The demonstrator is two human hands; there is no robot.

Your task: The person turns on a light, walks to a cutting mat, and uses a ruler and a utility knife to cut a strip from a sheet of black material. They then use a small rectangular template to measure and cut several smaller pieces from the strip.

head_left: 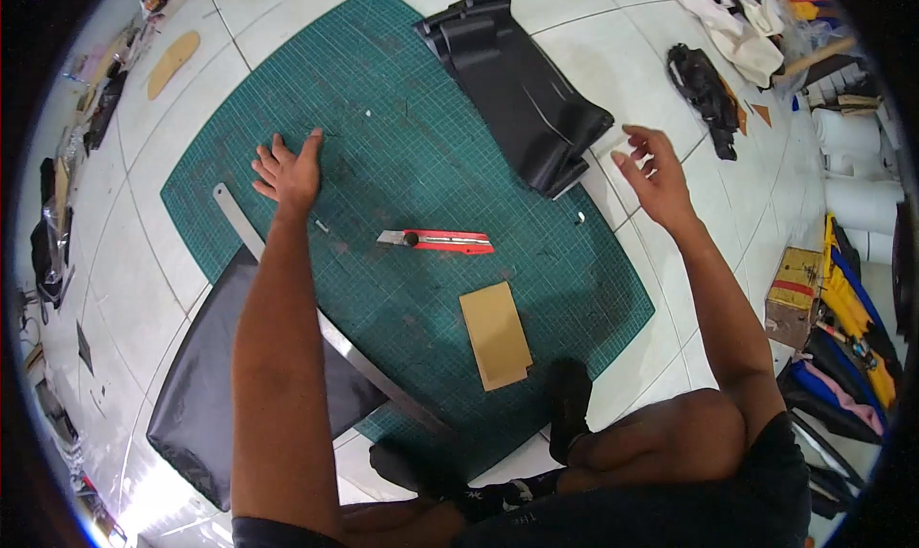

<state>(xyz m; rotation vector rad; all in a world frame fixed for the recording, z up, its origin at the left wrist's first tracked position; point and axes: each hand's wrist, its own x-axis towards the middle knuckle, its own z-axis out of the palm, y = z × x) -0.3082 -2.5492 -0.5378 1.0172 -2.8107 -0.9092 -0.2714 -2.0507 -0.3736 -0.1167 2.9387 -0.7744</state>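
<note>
My left hand (289, 173) rests flat on the green cutting mat (412, 127), fingers spread, holding nothing. My right hand (653, 175) hovers open over the white floor just off the mat's right edge, close to a folded stack of black material (522, 79). A red utility knife (437, 241) lies on the mat between my arms. Below it lies a tan cardboard piece (496, 335). A long metal ruler (325, 320) runs diagonally under my left forearm.
A black sheet (206, 385) lies at the mat's lower left corner. My crossed legs and black socks (570, 404) sit at the mat's near edge. Fabric scraps, rolls, a small cardboard box (793, 294) and bags crowd the right side; a tan sole shape (172, 62) lies far left.
</note>
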